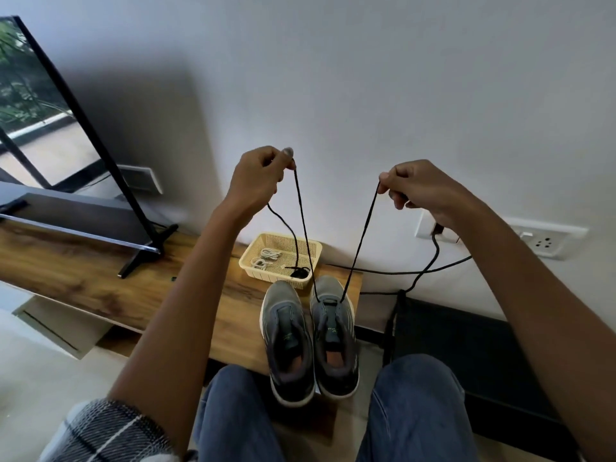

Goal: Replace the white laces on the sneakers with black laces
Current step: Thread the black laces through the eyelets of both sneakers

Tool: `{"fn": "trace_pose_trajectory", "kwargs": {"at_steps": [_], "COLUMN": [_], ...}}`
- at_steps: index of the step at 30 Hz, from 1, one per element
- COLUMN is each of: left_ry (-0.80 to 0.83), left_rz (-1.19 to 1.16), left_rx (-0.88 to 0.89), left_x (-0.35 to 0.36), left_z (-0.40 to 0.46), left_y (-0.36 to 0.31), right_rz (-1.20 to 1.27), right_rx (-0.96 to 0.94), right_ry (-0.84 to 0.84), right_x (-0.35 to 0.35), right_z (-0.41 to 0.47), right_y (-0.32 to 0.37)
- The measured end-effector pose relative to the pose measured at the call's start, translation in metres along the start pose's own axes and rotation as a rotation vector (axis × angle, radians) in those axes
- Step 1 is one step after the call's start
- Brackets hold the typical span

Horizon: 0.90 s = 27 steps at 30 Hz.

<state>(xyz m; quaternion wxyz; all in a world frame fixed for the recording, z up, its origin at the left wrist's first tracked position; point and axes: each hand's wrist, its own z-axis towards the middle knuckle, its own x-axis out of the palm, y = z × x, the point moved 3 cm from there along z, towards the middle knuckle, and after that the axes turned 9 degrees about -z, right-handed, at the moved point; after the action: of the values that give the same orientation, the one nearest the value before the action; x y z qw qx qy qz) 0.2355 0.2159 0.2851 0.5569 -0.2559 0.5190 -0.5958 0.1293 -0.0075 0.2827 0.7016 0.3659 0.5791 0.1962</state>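
Lace: black lace (305,228), thin woven cord, threaded through the toe-end eyelets of the right sneaker (334,335); its two halves rise from there in a narrow V, spreading toward the hands.
Hands: left hand (258,176) pinches one lace end, the tail drooping below it; right hand (421,188) pinches the other end. Both are raised well above the sneakers.
Sneakers: grey mesh pair with pale soles, side by side, toes toward the wall; left sneaker (288,341) unlaced.
Basket: cream plastic mesh basket (263,243) just beyond the sneakers' toes, holding white laces (265,258) and a black lace bundle (298,272).
Bench: wood-grain bench (83,271) under the sneakers.
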Motion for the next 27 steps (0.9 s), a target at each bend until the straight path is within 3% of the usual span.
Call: {"fn": "trace_pose_trajectory", "kwargs": {"at_steps": [5,9,14,19,23,27], "left_ry": [0.043,0.156,0.176,0.390,0.248,0.116], "left_rz": [0.124,0.107,0.079,0.162,0.161,0.068], "left_rx": [-0.010,-0.083,-0.094,-0.034,-0.039,-0.084], "left_x": [0.026,0.050,0.065,0.088,0.090,0.086], "left_z": [-0.004,-0.015,-0.014,-0.018,-0.016,-0.018], "left_y": [0.005,0.027,0.031,0.020,0.031,0.050], "right_rz": [0.091,0.161,0.119,0.049,0.138,0.357], "right_rx": [-0.027,-0.036,-0.110,-0.193,-0.183,0.080], "right_ry": [-0.047,-0.090,-0.080,-0.068,-0.029,-0.059], "right_x": [-0.001,0.004,0.006,0.021,0.035,0.060], "right_z": [0.004,0.004,0.003,0.002,-0.001,0.005], "right_y": [0.007,0.006,0.016,0.030,0.021,-0.037]}}
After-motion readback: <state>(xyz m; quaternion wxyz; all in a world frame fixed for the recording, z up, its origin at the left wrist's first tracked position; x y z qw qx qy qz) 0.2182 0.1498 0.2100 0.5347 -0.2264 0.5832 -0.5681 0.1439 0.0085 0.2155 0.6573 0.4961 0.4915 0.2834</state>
